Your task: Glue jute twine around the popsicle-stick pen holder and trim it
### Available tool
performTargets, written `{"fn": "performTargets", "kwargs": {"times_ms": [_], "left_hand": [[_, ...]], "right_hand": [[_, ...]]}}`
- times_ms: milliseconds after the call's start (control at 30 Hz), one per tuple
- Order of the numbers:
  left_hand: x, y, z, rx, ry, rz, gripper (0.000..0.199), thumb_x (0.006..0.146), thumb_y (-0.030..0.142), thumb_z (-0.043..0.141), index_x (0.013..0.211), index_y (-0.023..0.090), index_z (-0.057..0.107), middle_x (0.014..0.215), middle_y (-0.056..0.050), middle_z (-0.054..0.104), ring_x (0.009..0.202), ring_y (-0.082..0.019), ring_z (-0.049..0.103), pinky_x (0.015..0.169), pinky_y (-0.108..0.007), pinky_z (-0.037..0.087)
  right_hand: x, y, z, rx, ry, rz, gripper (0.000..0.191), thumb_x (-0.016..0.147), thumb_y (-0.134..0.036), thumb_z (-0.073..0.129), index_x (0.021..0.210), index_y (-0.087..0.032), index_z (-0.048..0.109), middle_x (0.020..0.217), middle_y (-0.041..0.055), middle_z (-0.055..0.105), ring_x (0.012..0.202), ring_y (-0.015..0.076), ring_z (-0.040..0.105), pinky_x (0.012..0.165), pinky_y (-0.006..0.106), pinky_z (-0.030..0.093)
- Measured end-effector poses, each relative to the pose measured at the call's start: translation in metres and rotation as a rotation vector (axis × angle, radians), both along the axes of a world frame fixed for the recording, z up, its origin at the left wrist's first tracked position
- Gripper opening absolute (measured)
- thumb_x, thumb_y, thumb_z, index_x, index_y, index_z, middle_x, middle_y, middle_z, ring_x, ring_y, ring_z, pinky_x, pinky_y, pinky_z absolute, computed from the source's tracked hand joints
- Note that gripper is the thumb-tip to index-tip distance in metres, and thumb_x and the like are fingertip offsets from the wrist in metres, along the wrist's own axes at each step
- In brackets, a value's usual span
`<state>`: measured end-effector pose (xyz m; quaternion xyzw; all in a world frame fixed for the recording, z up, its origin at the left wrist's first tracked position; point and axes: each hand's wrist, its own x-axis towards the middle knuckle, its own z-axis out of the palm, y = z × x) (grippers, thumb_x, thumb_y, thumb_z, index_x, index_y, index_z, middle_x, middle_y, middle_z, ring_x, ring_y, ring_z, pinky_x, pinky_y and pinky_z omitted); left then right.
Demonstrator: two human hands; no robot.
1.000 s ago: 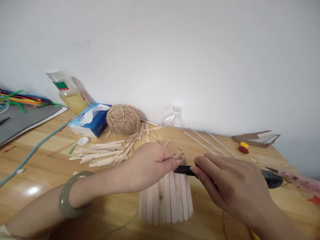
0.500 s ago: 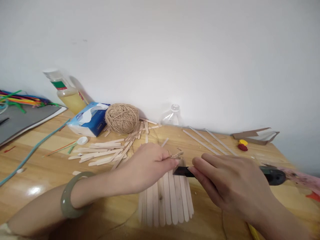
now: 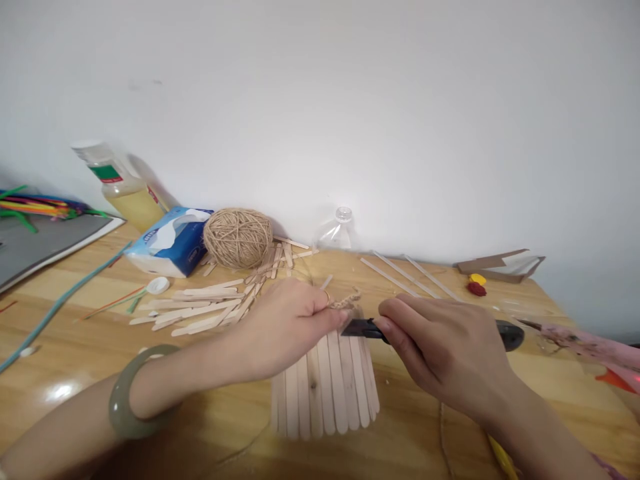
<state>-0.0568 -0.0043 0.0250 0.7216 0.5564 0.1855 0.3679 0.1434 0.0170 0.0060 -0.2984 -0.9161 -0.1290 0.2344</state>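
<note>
My left hand (image 3: 300, 323) pinches a short braided piece of twine (image 3: 347, 301) at the upper end of a row of craft sticks (image 3: 325, 390). These sticks stand side by side in a curved, fan-like wall; what lies behind them is hidden. My right hand (image 3: 445, 343) is closed round a black utility knife (image 3: 367, 329). Its dark blade tip reaches my left fingertips and the tops of the sticks, just below the braid. Whether the blade touches the twine I cannot tell.
Behind my left hand are loose craft sticks (image 3: 200, 307), a twine ball (image 3: 238, 238), a tissue pack (image 3: 173, 243) and a bottle (image 3: 125, 193). A cut clear bottle top (image 3: 340, 230) and glue sticks (image 3: 400, 277) lie by the wall. A pink tool (image 3: 575, 340) sits right.
The whole view has shifted slightly. Less of the knife's rear end shows past my right hand, and its angle differs a little. My left hand keeps its pinch on the braided twine.
</note>
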Motion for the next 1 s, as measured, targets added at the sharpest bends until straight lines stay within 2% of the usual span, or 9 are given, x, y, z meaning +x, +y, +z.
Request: {"fn": "performTargets", "kwargs": {"times_ms": [167, 400, 500, 700, 800, 1000], "left_hand": [[0.0006, -0.0013, 0.0022, -0.01, 0.048, 0.006, 0.042, 0.082, 0.038, 0.04, 0.046, 0.018, 0.03, 0.045, 0.005, 0.028, 0.045, -0.01, 0.03, 0.044, -0.024, 0.02], [0.0015, -0.0015, -0.0027, -0.042, 0.019, 0.003, 0.042, 0.083, 0.04, 0.04, 0.048, 0.017, 0.037, 0.045, 0.005, 0.027, 0.045, -0.009, 0.029, 0.044, -0.023, 0.02], [0.0011, -0.0015, -0.005, -0.054, 0.002, 0.014, 0.042, 0.082, 0.039, 0.041, 0.047, 0.018, 0.034, 0.044, 0.006, 0.026, 0.044, -0.009, 0.028, 0.043, -0.023, 0.02], [-0.0048, -0.0003, -0.0039, 0.035, -0.06, 0.119, 0.041, 0.082, 0.038, 0.041, 0.049, 0.019, 0.026, 0.046, 0.006, 0.024, 0.044, -0.009, 0.026, 0.042, -0.022, 0.019], [-0.0048, -0.0007, 0.0003, 0.013, -0.046, 0.056, 0.041, 0.081, 0.037, 0.041, 0.048, 0.018, 0.026, 0.046, 0.006, 0.023, 0.044, -0.008, 0.026, 0.042, -0.021, 0.019], [-0.0004, -0.0025, 0.0035, 0.014, 0.007, 0.014, 0.042, 0.08, 0.036, 0.041, 0.045, 0.018, 0.028, 0.044, 0.005, 0.024, 0.043, -0.009, 0.026, 0.042, -0.023, 0.019]], "right_hand": [[-0.0001, 0.0005, -0.0004, 0.062, -0.016, 0.006, 0.037, 0.095, -0.028, 0.033, 0.064, -0.019, 0.05, 0.05, -0.0038, 0.047, 0.043, 0.0089, 0.04, 0.046, 0.025, 0.021], [0.0016, -0.0001, 0.0009, 0.049, -0.045, 0.046, 0.035, 0.093, -0.029, 0.038, 0.061, -0.02, 0.046, 0.049, -0.0046, 0.043, 0.043, 0.0088, 0.037, 0.046, 0.026, 0.02], [0.0023, 0.0, -0.0011, 0.042, -0.061, 0.033, 0.034, 0.093, -0.03, 0.038, 0.061, -0.02, 0.046, 0.049, -0.0046, 0.042, 0.043, 0.0092, 0.036, 0.047, 0.027, 0.019], [0.001, -0.004, -0.0046, -0.032, -0.073, 0.078, 0.033, 0.093, -0.028, 0.036, 0.062, -0.02, 0.046, 0.05, -0.0041, 0.045, 0.043, 0.0098, 0.036, 0.047, 0.029, 0.019], [0.0, -0.0037, -0.005, -0.057, -0.008, 0.082, 0.034, 0.094, -0.028, 0.033, 0.064, -0.02, 0.048, 0.051, -0.0037, 0.045, 0.044, 0.0094, 0.036, 0.047, 0.027, 0.021], [-0.0017, 0.0005, -0.0034, 0.058, 0.012, 0.025, 0.034, 0.094, -0.028, 0.035, 0.066, -0.019, 0.052, 0.052, -0.0027, 0.05, 0.046, 0.0097, 0.041, 0.048, 0.026, 0.023]]}}
